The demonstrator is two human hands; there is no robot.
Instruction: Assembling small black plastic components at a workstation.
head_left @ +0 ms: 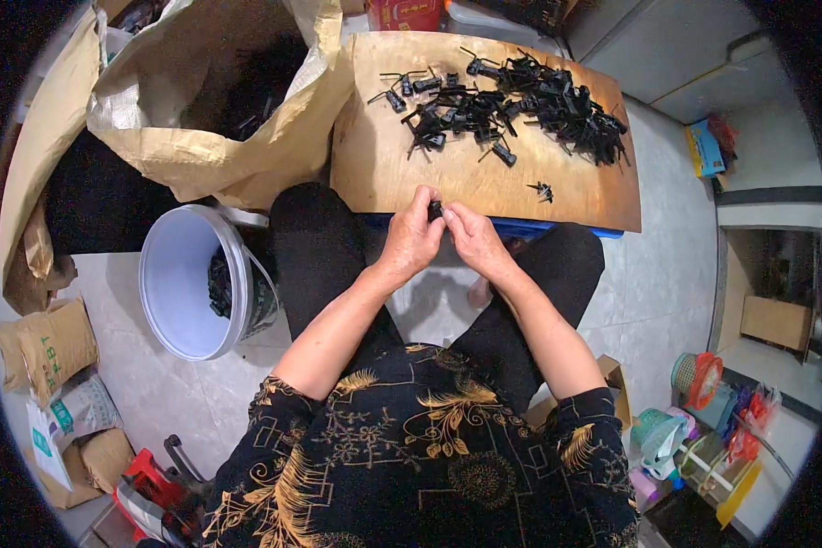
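My left hand point(413, 233) and my right hand point(473, 239) meet at the near edge of a wooden board point(374, 183). A small black plastic part point(435, 211) is pinched between them; my left fingers wrap its side, and my right thumb and fingertips press against it. Its far details are hidden by the fingers. Beyond the hands, a heap of black plastic parts point(566, 105) with thin prongs spreads over the board's far half. One loose black part point(541, 192) lies apart, to the right of my hands.
On the left, a large woven sack point(210, 160) gapes, with dark contents. Below it a white bucket point(187, 283) holds black pieces. Brown paper bags point(50, 352) stand at far left. Baskets and plastic bags point(699, 379) sit at lower right, near a cabinet point(767, 215).
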